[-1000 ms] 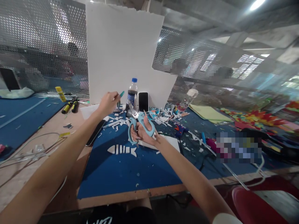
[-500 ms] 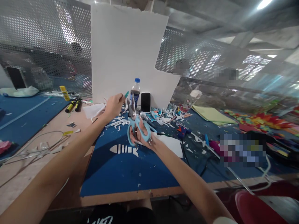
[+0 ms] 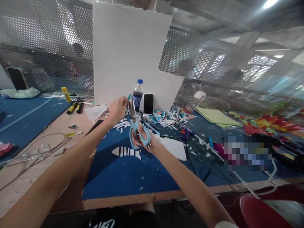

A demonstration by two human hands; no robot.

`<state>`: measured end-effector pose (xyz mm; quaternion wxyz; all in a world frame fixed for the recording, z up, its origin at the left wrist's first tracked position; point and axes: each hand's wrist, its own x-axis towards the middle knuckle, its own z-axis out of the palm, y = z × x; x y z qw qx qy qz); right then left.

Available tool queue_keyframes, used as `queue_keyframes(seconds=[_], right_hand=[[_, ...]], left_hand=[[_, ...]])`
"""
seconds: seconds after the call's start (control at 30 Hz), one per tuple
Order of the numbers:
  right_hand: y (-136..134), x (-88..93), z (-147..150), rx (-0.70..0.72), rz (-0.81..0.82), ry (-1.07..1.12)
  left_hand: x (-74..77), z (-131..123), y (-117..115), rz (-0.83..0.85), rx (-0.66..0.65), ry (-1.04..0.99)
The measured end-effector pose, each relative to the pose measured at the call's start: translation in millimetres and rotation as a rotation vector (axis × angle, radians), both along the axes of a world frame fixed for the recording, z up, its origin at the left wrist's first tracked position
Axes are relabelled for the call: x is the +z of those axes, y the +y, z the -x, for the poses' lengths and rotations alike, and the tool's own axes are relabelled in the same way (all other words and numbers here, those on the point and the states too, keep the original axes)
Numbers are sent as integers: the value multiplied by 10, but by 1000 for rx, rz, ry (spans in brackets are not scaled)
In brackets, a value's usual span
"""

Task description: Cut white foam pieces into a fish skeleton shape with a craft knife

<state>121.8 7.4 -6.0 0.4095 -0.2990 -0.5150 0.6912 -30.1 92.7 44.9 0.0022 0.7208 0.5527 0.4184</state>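
Note:
My right hand (image 3: 142, 141) grips light-blue-handled scissors (image 3: 137, 128) with the blades pointing up and away from me. My left hand (image 3: 117, 109) is closed in a pinch on a small teal piece (image 3: 129, 96), held right at the scissor blades. Both hands hover above a blue mat (image 3: 123, 174). A white fish-skeleton cutout (image 3: 125, 152) lies on the mat just below my right hand. White scraps (image 3: 121, 124) are scattered beyond my hands.
A big white board (image 3: 128, 53) stands upright at the back, with a cola bottle (image 3: 137, 93) and a phone (image 3: 148, 104) before it. A white sheet (image 3: 174, 148) lies right of my hand. Pliers (image 3: 76, 107), a yellow glue stick (image 3: 65, 94) and wires (image 3: 35, 152) are on the left; coloured paper (image 3: 266, 122) on the right.
My left hand has come inward and right with the teal piece to meet the scissors. The scissors turned more upright and their handles closed together.

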Motion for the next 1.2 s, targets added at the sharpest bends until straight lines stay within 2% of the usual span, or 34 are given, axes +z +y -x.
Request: queue_keyframes(seconds=[0.5, 0.93, 1.07, 1.2], right_hand=[[-27, 3, -12, -84, 30, -85], [-11, -82, -27, -134, 18, -199], [-12, -67, -82, -194, 2, -287], [-82, -79, -296, -299, -30, -429]], left_hand=[[-21, 9, 3, 4, 23, 123], [-36, -14, -24, 9, 27, 156], [-15, 9, -17, 6, 21, 124], [69, 109, 15, 0, 62, 45]])
